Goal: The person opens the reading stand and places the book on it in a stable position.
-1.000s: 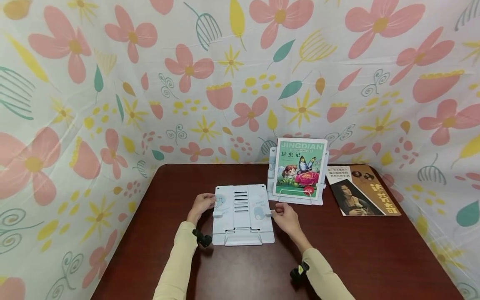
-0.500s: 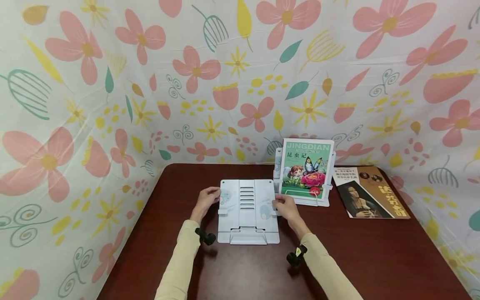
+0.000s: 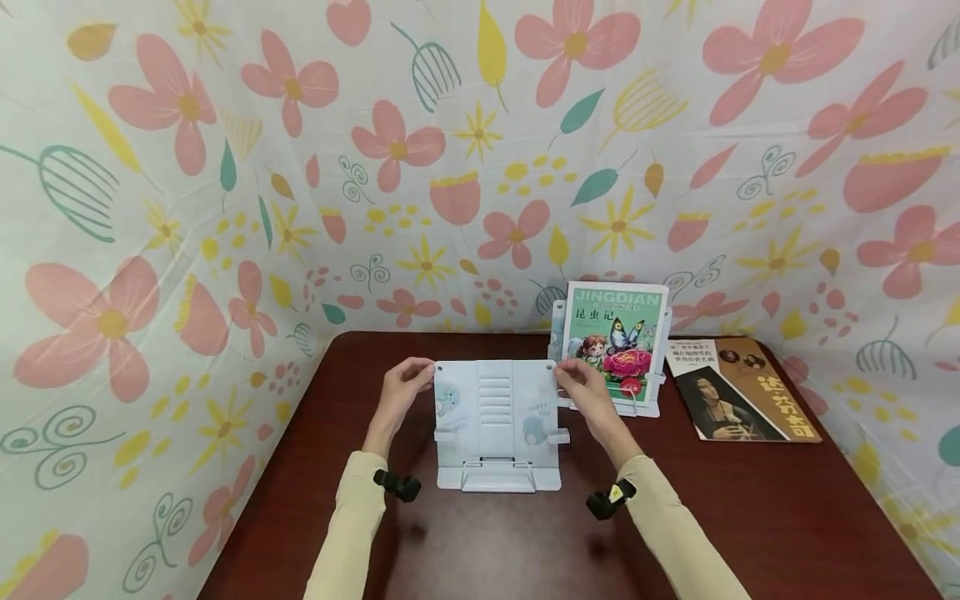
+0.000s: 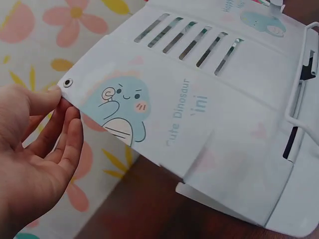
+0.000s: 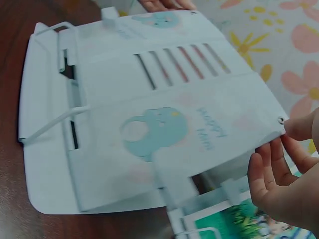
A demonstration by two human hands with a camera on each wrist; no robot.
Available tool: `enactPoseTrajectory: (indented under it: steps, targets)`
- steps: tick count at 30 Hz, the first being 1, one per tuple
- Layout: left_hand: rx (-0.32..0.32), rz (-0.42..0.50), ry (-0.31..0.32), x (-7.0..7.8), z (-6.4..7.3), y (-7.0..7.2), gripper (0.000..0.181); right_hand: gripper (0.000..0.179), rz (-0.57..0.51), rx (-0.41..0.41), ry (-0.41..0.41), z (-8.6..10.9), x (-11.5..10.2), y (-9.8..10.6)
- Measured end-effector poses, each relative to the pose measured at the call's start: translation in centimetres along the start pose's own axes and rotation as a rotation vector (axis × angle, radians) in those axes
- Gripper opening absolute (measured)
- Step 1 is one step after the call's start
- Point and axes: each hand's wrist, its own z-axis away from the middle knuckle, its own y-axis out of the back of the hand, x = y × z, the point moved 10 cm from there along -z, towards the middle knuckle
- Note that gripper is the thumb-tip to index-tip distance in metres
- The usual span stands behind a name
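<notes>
Left hand (image 3: pixel 397 392) and right hand (image 3: pixel 589 397) are each pinching an upper corner of the white book stand (image 3: pixel 495 427), which is sitting tilted below head-frame centre. It is appearing stiff, smooth, probably light; corners are likely offering sound purchase.

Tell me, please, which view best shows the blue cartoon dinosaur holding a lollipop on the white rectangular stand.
The left wrist view: the blue cartoon dinosaur is large there, face and lollipop clear. The head view shows it small; the right wrist view, blurred, far across the white stand.

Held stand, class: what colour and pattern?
The stand is white with light blue cartoons; best view: left wrist.
</notes>
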Motion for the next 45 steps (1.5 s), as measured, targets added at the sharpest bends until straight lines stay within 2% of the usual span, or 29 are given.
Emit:
enactPoseTrajectory:
  steps: [7, 12, 20, 27, 29, 31, 35, 37, 39, 45]
  targets:
    - [-0.086, -0.049, -0.056, 1.7, 1.9, -0.3, 0.022, 0.035, 0.008, -0.050, 0.080, 2.0, -1.9, 1.6]
    - [-0.151, -0.054, -0.079, 2.3, 4.0, -0.3, 0.023, 0.033, 0.014, -0.129, 0.131, 4.0, -2.3, 2.0]
    - [-0.271, -0.046, -0.189, 3.9, 7.5, -0.2, 0.014, 0.022, -0.010, -0.316, 0.251, 7.0, -3.4, 1.8]
    - [-0.327, -0.020, -0.254, 4.1, 9.9, 0.1, 0.010, 0.024, -0.042, -0.464, 0.299, 9.2, -3.7, 1.2]
    - [-0.316, 0.002, -0.244, 3.9, 10.5, 0.1, 0.012, 0.023, -0.039, -0.472, 0.305, 9.5, -3.6, 1.2]
    - [-0.276, 0.018, -0.211, 3.5, 11.0, 0.2, 0.015, 0.018, -0.038, -0.468, 0.314, 9.7, -3.5, 1.2]
    - [-0.110, 0.068, -0.078, 2.5, 11.4, 0.8, 0.020, 0.014, -0.023, -0.443, 0.344, 9.8, -3.6, 1.0]
    - [-0.024, 0.085, -0.019, 2.1, 11.6, 1.3, 0.022, 0.014, -0.021, -0.443, 0.336, 9.7, -3.5, 0.8]
    - [0.035, 0.092, 0.028, 2.0, 11.6, 1.5, 0.024, 0.014, -0.023, -0.452, 0.325, 9.8, -3.3, 0.5]
    - [0.119, 0.099, 0.080, 1.9, 11.4, 1.7, 0.037, 0.012, -0.085, -0.547, 0.324, 11.1, -3.0, -1.2]
